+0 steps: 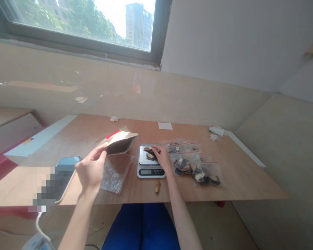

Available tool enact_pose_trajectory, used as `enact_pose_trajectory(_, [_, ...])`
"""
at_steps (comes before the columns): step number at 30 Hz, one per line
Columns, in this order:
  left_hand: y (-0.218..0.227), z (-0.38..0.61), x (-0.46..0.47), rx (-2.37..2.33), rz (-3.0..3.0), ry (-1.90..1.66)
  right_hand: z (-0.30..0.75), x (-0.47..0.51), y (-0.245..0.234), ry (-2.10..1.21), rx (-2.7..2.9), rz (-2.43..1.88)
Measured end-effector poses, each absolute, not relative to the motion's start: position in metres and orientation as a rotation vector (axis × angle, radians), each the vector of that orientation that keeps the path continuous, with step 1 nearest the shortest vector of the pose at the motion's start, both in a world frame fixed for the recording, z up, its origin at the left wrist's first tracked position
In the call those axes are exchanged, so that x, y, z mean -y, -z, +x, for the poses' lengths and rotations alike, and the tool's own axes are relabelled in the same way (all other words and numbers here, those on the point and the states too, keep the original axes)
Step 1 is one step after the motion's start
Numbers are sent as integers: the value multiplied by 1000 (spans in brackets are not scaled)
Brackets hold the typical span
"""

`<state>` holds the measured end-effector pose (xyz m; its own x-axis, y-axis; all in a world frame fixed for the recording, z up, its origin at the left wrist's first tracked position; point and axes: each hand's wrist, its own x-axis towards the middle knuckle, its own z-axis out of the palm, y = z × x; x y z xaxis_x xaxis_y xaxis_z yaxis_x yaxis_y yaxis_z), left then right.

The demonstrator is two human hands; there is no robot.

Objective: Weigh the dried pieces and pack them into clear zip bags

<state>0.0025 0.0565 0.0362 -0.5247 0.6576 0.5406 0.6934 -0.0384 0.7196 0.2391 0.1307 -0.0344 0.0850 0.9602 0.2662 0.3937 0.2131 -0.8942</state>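
Head view, left to right across a wooden table [240, 177]. A phone [67, 164] lies at the left, partly blurred out. The left hand [90, 171] is raised above the table, its fingers and thumb closed on the edge of a brown paper pouch [119, 141], which tilts up with its dark face showing. Below the pouch, a clear plastic bag [117, 174] lies flat. Next comes a kitchen scale [150, 171] with dark, pale-edged slices [150, 154] on its steel plate. The right hand [161, 158] is curled over the plate, its fingertips [155, 150] on the slices; whether it pinches one cannot be told. A small tan piece [157, 187] lies in front of the scale. To the right, red-sealed clear bags [195, 166] holding similar slices overlap in a group, just beside the scale.
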Motion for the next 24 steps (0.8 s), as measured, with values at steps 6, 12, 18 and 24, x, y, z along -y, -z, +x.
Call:
enact_pose_trajectory(6, [-33,2,-54,2151,-1511,1665,253,-122,31,-538,1562,-1405])
enact_pose_trajectory(12, [-32,3,-49,2152,-1554,1641,258,-52,37,-345,1591,-1410])
enact_pose_trajectory(18, [-28,10,-47,2132,-1509,1668,246,24,72,-394,1816,-1437])
enact_pose_trajectory(24, [-25,10,-44,2076,-1502,1692,251,12,62,-505,1783,-1310])
